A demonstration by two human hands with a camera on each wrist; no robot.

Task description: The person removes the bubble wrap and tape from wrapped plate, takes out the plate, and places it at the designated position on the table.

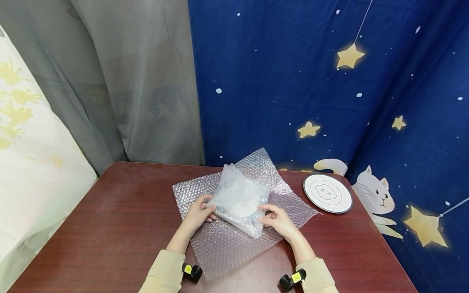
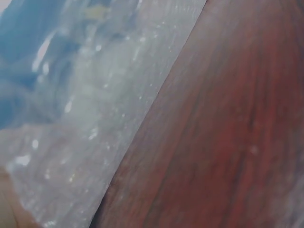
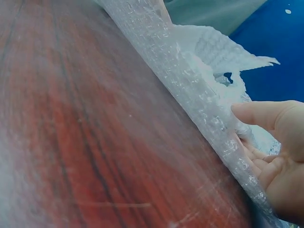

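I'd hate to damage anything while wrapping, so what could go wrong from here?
The bubble-wrap bundle, held by the left grip and right grip, has a loose flap sticking out, so it might come open.

The larger bubble-wrap sheet underneath has a corner close to the white plate; folding it could nudge the plate, which sits near the table's right edge and might fall.
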